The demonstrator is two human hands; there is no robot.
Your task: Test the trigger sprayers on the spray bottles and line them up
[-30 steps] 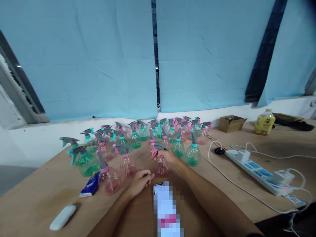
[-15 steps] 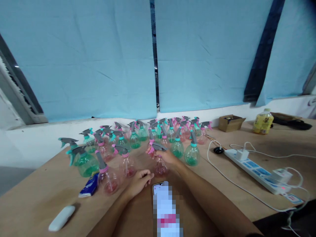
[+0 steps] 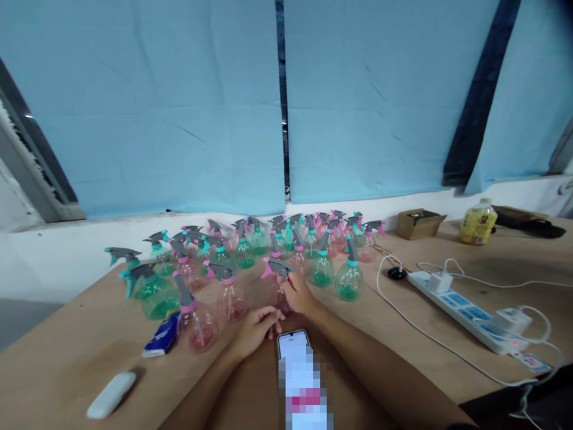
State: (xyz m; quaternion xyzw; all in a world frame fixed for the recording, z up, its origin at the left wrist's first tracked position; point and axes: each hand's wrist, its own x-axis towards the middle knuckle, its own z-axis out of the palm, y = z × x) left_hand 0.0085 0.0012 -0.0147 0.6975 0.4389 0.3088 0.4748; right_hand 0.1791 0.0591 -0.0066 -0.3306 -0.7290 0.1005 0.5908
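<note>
My right hand (image 3: 299,294) is closed around the neck of a clear pink spray bottle (image 3: 280,300) with a grey trigger head and a pink trigger. The hand covers part of its neck and body. Beside that bottle's base rests my left hand (image 3: 256,331), fingers loosely bent and apart; whether it touches the bottle is unclear. Just left stands another pink spray bottle (image 3: 231,303), with a larger pink one (image 3: 197,327) nearer the front. To the right are two green spray bottles (image 3: 322,270) with turquoise collars. A phone (image 3: 295,370), partly blurred out, lies between my forearms.
Several more pink and green spray bottles stand behind, towards the wall. A blue packet (image 3: 162,335) and a white case (image 3: 111,395) lie at left. At right are a power strip (image 3: 461,310) with cables, a cardboard box (image 3: 419,224) and a yellow drink bottle (image 3: 478,222).
My right hand has shifted its hold on the pink bottle, its back now turned more towards me. The trigger head has moved slightly left. My left fingers have reached nearer the bottle's base.
</note>
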